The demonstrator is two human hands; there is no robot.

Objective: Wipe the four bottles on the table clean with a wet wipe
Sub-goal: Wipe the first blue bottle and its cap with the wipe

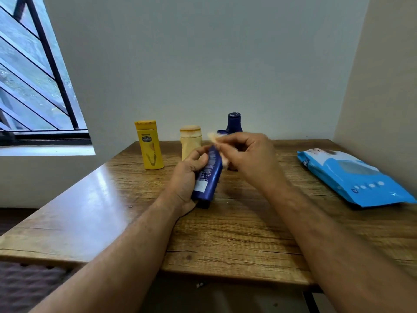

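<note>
Soft daylight from window [33, 71]; glare on table [99, 188]; right hand [248, 159] motion-blurred.

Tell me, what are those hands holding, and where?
Left hand grips the blue bottle around its lower body; right hand pinches a wipe against its top.

yellow bottle [150, 145]: "Vaseline" logo | blue bottle [208, 175]: print blurred, unreadable

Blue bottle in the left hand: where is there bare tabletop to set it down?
Free: the near table under the forearms, and the left part before the yellow bottle. Also between the right hand and the wipes pack. Crowded: the back row, with the cream bottle and dark blue bottle.
</note>
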